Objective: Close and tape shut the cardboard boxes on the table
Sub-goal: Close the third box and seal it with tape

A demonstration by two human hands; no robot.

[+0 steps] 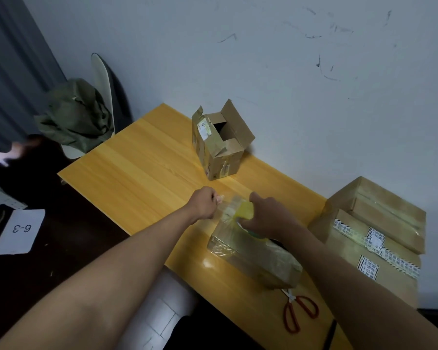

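Because clear tape is thin and sticky, it should be held only at its free end and at the roll. The left hand (204, 202) pinches the tape end; the right hand (266, 216) grips the yellow tape roll (245, 210). Just under both hands lies a small closed cardboard box (258, 258), glossy with tape, light and stiff.
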